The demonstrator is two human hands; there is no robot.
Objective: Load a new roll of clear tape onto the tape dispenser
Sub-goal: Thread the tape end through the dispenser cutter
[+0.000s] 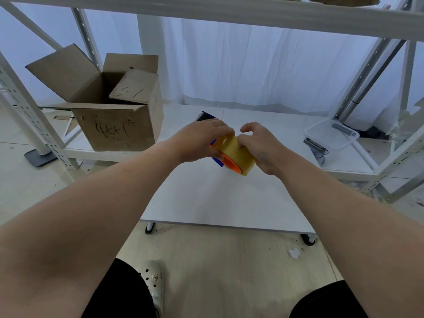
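A yellowish roll of clear tape [236, 154] sits on the orange wheel [230, 165] of a blue tape dispenser [216, 159]. The dispenser's toothed blade end [203, 116] pokes out beyond my left hand. My left hand [202, 141] grips the dispenser and the roll's left side, held above the white table [218, 198]. My right hand [261, 148] presses on the roll's right side, with thumb and fingers pinching at its top edge. Most of the dispenser body is hidden by my hands.
An open cardboard box [110, 106] stands on the low shelf at the left. A clear plastic tub [331, 134] and a dark metal part [315, 146] lie at the right. White shelf posts frame both sides. My knees and a shoe [153, 283] are below.
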